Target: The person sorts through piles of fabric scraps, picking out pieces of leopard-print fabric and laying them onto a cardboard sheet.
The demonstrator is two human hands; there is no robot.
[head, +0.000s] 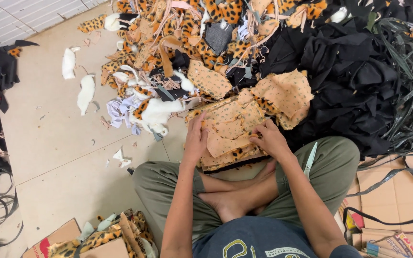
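Note:
A stack of tan, spotted fabric pieces (pixel 228 126) lies on the floor just past my crossed legs. My left hand (pixel 196 138) rests flat against the stack's left edge, fingers closed along it. My right hand (pixel 269 138) presses on the right side, pinching the top tan piece. Both forearms reach forward over my olive trousers. A pair of scissors (pixel 310 160) lies on my right thigh, untouched.
A large heap of leopard-print scraps (pixel 178 43) spreads beyond the stack. Black cloth (pixel 350 71) and dark straps (pixel 407 95) pile up at right. White fluffy pieces (pixel 86 93) dot the tile floor at left. Cardboard (pixel 397 191) lies at right, a box of scraps (pixel 101 239) near left.

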